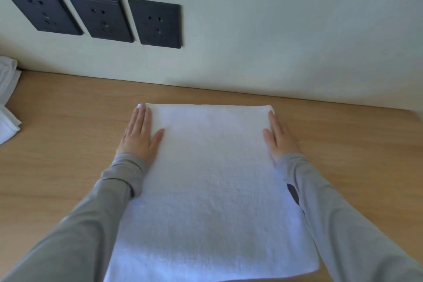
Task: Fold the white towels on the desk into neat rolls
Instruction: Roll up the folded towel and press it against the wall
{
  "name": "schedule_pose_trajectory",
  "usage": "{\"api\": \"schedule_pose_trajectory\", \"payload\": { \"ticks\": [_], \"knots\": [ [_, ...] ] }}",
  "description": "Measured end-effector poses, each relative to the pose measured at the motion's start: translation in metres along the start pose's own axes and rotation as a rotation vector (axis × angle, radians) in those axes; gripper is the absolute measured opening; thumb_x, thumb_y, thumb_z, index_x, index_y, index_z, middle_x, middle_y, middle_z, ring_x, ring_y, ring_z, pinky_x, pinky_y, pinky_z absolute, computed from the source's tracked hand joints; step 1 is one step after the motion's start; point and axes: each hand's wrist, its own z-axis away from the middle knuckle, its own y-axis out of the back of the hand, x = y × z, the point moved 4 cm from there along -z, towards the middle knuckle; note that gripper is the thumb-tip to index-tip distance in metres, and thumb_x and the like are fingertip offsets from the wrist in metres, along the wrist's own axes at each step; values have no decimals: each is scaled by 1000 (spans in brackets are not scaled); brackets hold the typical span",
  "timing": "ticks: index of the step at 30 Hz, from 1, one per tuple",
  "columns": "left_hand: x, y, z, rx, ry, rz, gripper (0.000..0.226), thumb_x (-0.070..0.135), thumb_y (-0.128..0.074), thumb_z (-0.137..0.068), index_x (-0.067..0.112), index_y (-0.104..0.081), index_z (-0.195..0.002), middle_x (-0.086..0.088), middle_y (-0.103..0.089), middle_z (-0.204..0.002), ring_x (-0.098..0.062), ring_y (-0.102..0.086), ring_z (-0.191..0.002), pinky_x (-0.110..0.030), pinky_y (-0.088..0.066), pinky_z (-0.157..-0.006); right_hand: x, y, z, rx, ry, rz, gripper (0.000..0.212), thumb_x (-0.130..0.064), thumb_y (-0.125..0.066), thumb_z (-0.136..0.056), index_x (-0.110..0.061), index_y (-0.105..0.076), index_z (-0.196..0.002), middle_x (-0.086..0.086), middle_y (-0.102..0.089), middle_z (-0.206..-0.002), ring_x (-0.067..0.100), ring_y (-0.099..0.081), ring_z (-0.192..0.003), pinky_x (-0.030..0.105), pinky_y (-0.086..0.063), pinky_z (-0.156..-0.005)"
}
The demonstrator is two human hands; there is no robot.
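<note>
- We see the white towel (212,190) lying flat in the middle of the wooden table (68,144). Its long axis runs from the near edge straight away towards the wall (297,30).
- Its far short edge lies parallel to the wall, a little apart from it; the near end reaches almost to the bottom of the view.
- The left hand (139,135) rests palm down on the far left corner, fingers straight and together, thumb spread onto the cloth.
- The right hand (280,137) lies flat along the far right edge in the same way, fingers straight, thumb pointing inward.
- Both arms in grey sleeves (91,213) reach forward along the towel's long sides.
- More white towels (6,103) sit at the table's left edge, well apart.
- Three dark sockets (155,23) are set in the wall above.
</note>
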Motion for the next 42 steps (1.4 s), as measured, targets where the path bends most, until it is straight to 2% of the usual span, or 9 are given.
{"api": "schedule_pose_trajectory", "payload": {
  "ticks": [7,11,16,20,24,27,31,35,42],
  "knots": [
    [30,30,83,-91,-249,-52,86,66,-4,-90,2,-22,-145,-11,-14,-153,-29,-16,-142,-41,-11,-117,-23,12,100,-112,323,224,64,-51,-21,-95,-21,0,-146,-3,8,-154,16,12,-143,37,2,-118],
    [50,24,182,-192,-577,-151,75,62,-26,-92,6,-34,-142,-13,-39,-147,-29,-35,-136,-42,-22,-108,-28,1,189,-219,631,393,74,-60,-27,-91,-10,-25,-146,7,-25,-153,28,-23,-141,42,-19,-108],
    [20,26,227,-311,-604,-269,117,83,-51,-59,9,-21,-145,-7,-30,-152,-22,-22,-141,-39,-17,-111,-1,-5,230,-367,606,547,106,-81,-44,-69,-9,-28,-146,7,-23,-154,22,-20,-141,40,-20,-107],
    [9,32,223,-398,-596,-274,129,76,-70,-42,4,-29,-141,-4,-31,-152,-20,-30,-136,-34,-24,-108,1,2,225,-406,544,506,112,-66,-74,-53,-7,-38,-141,9,-33,-149,19,-29,-137,32,-16,-111],
    [9,44,214,-283,-687,-227,97,42,-64,-63,10,-24,-145,-2,-46,-141,-20,-55,-122,-27,-34,-103,-2,8,222,-269,593,382,98,-23,-87,-43,-3,-50,-131,10,-45,-140,20,-39,-132,26,-10,-115],
    [14,55,206,-226,-736,-198,98,32,-81,-42,11,-42,-129,-5,-63,-123,-18,-66,-103,-22,-52,-83,-1,17,220,-288,551,281,88,-18,-83,-45,-6,-55,-128,3,-45,-139,17,-52,-123,17,-32,-106],
    [14,84,196,-205,-667,-51,99,20,-87,-25,16,-52,-117,-3,-69,-99,-14,-66,-84,-21,-54,-61,4,34,221,-322,383,-1,70,-29,-64,-67,-25,-46,-135,-25,-24,-143,-2,-40,-127,2,-26,-99],
    [6,122,186,-280,-471,239,67,30,-78,-45,33,-67,-111,16,-70,-94,3,-62,-82,-6,-44,-76,-1,77,225,-319,262,-300,56,-34,-72,-55,-46,-60,-108,-29,-61,-111,-7,-58,-103,10,-44,-87],
    [1,151,126,-299,27,876,49,27,-79,-54,14,-65,-100,2,-74,-93,-17,-69,-87,-20,-55,-65,-17,128,180,-1,101,-810,37,-17,-68,-63,-22,-61,-99,-14,-69,-85,-2,-63,-77,13,-50,-61]
  ]
}}
